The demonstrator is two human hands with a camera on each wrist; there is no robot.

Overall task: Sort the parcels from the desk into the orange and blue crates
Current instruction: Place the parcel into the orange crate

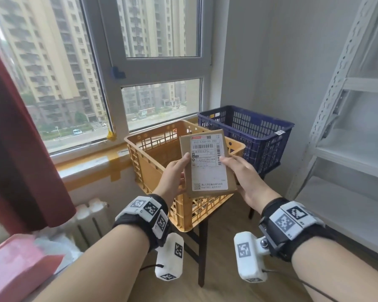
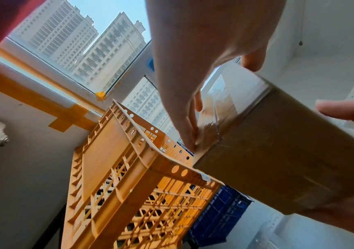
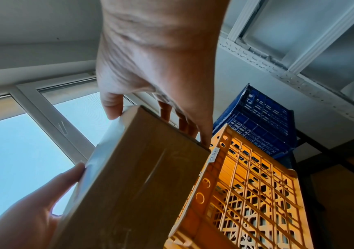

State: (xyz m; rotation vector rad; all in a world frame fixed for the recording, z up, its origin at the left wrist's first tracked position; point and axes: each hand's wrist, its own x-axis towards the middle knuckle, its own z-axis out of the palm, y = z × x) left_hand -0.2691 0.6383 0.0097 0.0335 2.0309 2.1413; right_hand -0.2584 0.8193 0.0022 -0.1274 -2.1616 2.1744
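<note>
Parcels are the business here, and one brown cardboard parcel (image 1: 207,164) is up in the air, held between both hands above the near edge of the orange crate (image 1: 153,168); its white shipping label (image 1: 207,158) faces up toward the person. The left hand (image 1: 175,175) grasps the parcel's left edge, thumb on top and fingers curled beneath; the right hand (image 1: 242,177) grasps the right edge the same way, thumb lying on the label's margin. The wrist views agree: fingers under the box, thumbs over it, the orange rim just below.

The blue crate (image 1: 249,136) stands just beyond and to the right of the orange one, the two close together by the window (image 1: 157,79); white metal shelving (image 1: 347,127) fills the right wall; a pink box (image 1: 15,267) sits at the lower left.

My guess is that the label is being read to choose the crate; from where I stand I cannot tell which crate this one belongs in. To do this step well, hold the parcel level with the label clear of the right thumb until the choice is made; then carry it over the middle of the chosen crate and lower it inside before letting go, rather than dropping it from the rim; the nearness of the two crates makes a careless toss risky.
</note>
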